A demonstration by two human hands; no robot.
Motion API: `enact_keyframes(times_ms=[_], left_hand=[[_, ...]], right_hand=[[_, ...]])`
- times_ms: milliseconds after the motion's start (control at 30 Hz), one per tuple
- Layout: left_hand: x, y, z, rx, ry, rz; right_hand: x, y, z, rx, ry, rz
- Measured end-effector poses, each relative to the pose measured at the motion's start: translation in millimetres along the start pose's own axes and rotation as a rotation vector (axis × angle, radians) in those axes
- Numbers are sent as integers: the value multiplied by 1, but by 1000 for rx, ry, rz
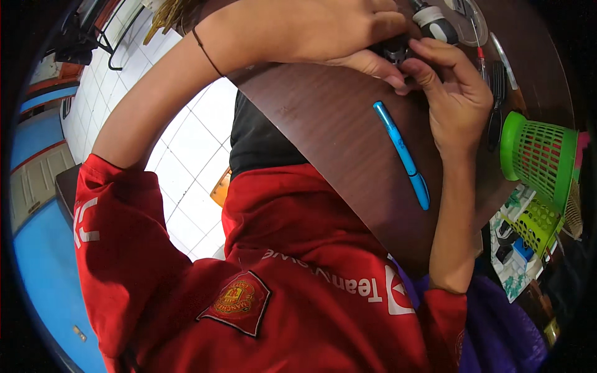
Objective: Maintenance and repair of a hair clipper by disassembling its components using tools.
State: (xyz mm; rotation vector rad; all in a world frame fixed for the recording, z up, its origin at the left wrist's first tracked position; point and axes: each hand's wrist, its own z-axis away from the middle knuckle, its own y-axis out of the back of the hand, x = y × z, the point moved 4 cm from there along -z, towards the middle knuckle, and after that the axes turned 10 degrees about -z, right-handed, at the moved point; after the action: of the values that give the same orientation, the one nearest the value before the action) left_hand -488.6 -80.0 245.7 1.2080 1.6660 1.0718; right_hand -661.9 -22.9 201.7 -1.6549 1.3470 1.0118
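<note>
My left hand (348, 37) reaches across the far part of the table, its fingers closed round a small black object with a shiny metal part (395, 52). The fingers hide most of the object, so its kind does not show. From the right, my right hand (457, 93) meets it, thumb and forefinger pinched at the object's near side. A white-and-black rounded thing (435, 25) lies just beyond the fingers. Closer to me, a light-blue capped pen (401, 155) rests apart from both hands on the dark wooden table (329, 130).
Right of my right hand lie a black fork (497, 84) and a thin red-and-clear stick (481, 59). A green plastic basket (513, 149) lies tilted at the right, above a lime-green perforated holder (538, 227). A clear round lid or dish (476, 34) sits at the far edge.
</note>
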Motion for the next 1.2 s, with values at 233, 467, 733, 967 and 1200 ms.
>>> enact_keyframes(times_ms=[233, 467, 733, 967, 1200], left_hand=[[-1, 0, 0, 28, 1, -39], [-3, -18, 0, -89, 122, 12], [-1, -4, 14, -21, 180, 151], [-18, 15, -9, -217, 18, 374], [-25, 12, -24, -196, 40, 622]], right_hand=[[-1, -2, 0, 41, 17, 13], [0, 2, -1, 15, -151, -9], [-33, -16, 0, -210, 44, 431], [-29, -26, -2, -260, 416, 774], [-37, -25, 0, -205, 435, 779]])
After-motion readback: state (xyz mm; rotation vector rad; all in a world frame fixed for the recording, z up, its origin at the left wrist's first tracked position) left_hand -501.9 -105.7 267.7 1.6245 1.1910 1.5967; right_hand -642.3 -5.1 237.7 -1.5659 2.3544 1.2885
